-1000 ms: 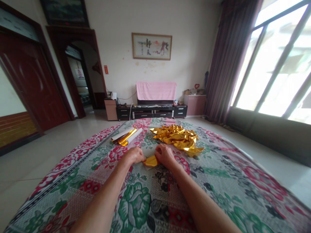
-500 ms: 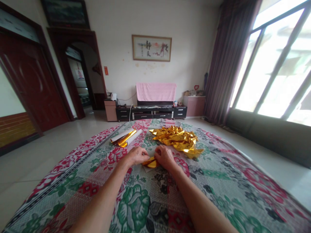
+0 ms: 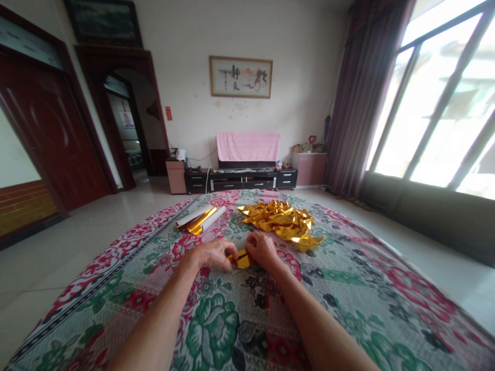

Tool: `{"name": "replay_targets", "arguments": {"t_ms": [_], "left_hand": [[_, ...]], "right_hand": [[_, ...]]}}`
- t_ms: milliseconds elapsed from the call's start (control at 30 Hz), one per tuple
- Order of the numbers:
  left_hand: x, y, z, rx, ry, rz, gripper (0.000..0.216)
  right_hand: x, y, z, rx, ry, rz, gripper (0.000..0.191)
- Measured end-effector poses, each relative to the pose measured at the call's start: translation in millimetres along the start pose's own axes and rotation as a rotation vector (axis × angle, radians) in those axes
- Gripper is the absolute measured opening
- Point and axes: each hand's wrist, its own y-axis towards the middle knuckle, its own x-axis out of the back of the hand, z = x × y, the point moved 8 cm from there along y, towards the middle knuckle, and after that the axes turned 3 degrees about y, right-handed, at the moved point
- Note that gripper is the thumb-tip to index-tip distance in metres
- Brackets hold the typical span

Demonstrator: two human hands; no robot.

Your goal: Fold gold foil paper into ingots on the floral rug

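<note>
A small piece of gold foil paper (image 3: pixel 242 259) lies on the flowered cloth (image 3: pixel 348 288) between my two hands. My left hand (image 3: pixel 212 254) pinches its left end with curled fingers. My right hand (image 3: pixel 263 249) is closed over its right end. Just beyond my right hand sits a heap of folded gold foil pieces (image 3: pixel 284 220). Rolled sheets of gold foil with white backing (image 3: pixel 200 217) lie beyond my left hand.
The cloth covers a wide surface with tiled floor (image 3: pixel 58 257) to the left. A low black cabinet (image 3: pixel 240 178) with a pink cloth stands at the far wall. Windows and a dark curtain (image 3: pixel 363 98) are on the right; dark wooden doors (image 3: pixel 50 129) on the left.
My hands have drawn closer together on the foil piece, which looks narrower and more folded. My left hand has shifted right and toward me.
</note>
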Motion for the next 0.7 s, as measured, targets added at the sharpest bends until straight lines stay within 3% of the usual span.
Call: {"name": "replay_targets", "arguments": {"t_ms": [167,367,533,600,700], "left_hand": [[6,8,4,-0.097,0.010,-0.150,0.019],[10,15,28,-0.044,-0.276,-0.283,0.020],[17,17,47,0.045,-0.474,-0.480,0.018],[19,15,52,0.087,-0.550,-0.559,0.016],[21,13,58,0.136,-0.649,-0.655,0.016]], "right_hand": [[8,1,-9,-0.130,0.198,-0.047,0.016],[26,5,-22,-0.220,0.584,-0.258,0.026],[50,0,-16,-0.130,0.503,-0.489,0.030],[49,-1,-17,-0.138,0.503,-0.501,0.035],[35,-1,-25,-0.232,0.634,-0.404,0.048]]}}
